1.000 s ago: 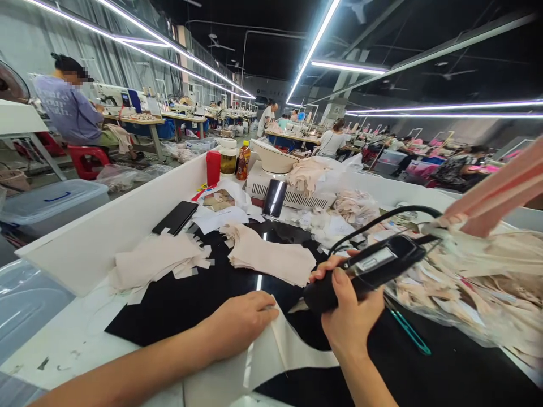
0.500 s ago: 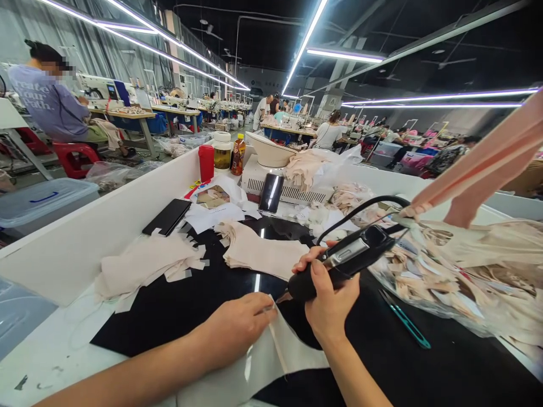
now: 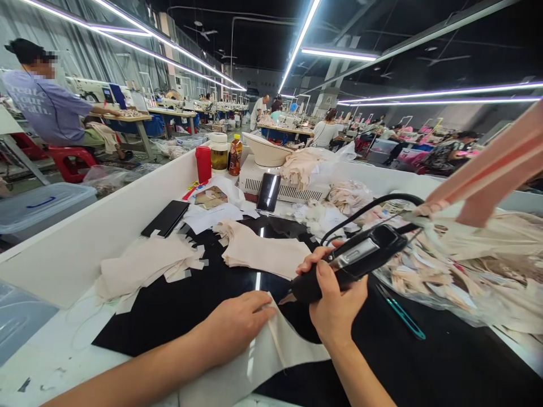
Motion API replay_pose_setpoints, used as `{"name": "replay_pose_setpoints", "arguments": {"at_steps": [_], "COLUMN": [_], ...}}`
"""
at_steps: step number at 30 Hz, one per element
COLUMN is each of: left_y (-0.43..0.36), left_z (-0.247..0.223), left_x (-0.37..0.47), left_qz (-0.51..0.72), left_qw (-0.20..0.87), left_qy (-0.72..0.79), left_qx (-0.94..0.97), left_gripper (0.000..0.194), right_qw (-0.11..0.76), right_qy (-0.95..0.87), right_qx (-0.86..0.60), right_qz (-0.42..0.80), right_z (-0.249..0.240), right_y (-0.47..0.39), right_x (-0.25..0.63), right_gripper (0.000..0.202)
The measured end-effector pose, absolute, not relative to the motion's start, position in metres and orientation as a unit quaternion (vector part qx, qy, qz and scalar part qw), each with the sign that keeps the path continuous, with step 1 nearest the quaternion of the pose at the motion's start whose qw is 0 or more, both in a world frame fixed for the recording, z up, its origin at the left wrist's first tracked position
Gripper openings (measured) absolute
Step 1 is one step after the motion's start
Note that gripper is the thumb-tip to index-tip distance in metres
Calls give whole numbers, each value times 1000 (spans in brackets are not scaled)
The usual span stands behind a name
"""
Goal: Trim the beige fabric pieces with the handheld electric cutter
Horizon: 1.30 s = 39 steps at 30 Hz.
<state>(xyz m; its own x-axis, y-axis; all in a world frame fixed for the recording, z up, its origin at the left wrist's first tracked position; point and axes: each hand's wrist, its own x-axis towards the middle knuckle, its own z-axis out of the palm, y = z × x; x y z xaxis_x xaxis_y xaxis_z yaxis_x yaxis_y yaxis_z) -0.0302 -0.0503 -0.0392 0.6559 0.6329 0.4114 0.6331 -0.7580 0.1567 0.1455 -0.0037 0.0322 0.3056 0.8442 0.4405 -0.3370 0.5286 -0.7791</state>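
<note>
My left hand (image 3: 237,319) pinches the pointed upper corner of a cream fabric piece (image 3: 292,347), which spreads toward me over the black board (image 3: 169,308). My right hand (image 3: 337,299) is wrapped around black corded electric scissors (image 3: 352,263) with a silver switch panel. Their small pointed metal tip is just right of the fabric corner, apart from it. A pink strip of cloth (image 3: 487,175) is tied at the rear of the tool and runs up to the right. Behind the tip lies a stack of cream fabric pieces (image 3: 263,249).
Another cream stack (image 3: 146,263) lies at left, near a black flat case (image 3: 165,217). Teal thread snips (image 3: 401,314) rest on the right. A bag of fabric pieces (image 3: 449,271) fills the right side. A phone (image 3: 268,192) leans against a scale (image 3: 280,183). White walls (image 3: 106,226) edge the table.
My right hand has drawn the electric scissors slightly right, so their tip is now apart from the fabric corner. My left hand stays on the corner. The seated person at left has reached an arm forward.
</note>
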Motion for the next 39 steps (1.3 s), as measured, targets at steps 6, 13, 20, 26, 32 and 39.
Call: {"name": "replay_pose_setpoints", "arguments": {"at_steps": [6,13,20,26,32,39], "left_y": [-50,-50,-50,-51,-49,-49], "left_z": [-39,-35,-29,-31,-36,-34], "left_x": [-32,-31,-31,-32,-34,-34], "left_qz": [-219,-228,-227,-220,-215,-228], "left_qw": [2,-4,-18,-19,-12,-19], "left_qy": [-351,-349,-350,-354,-351,-342], "left_qx": [-910,-909,-908,-909,-911,-911], "left_gripper": [31,31,29,31,31,27], "right_qw": [758,756,752,750,753,747], "right_qy": [-438,-455,-464,-457,-444,-450], "right_qx": [-284,-286,-286,-299,-300,-307], "right_qz": [391,373,371,373,382,381], "right_z": [31,29,27,31,31,27], "right_y": [-5,1,0,-2,-10,-14], "right_x": [146,138,135,139,147,146], "right_gripper": [39,37,35,35,41,39]}}
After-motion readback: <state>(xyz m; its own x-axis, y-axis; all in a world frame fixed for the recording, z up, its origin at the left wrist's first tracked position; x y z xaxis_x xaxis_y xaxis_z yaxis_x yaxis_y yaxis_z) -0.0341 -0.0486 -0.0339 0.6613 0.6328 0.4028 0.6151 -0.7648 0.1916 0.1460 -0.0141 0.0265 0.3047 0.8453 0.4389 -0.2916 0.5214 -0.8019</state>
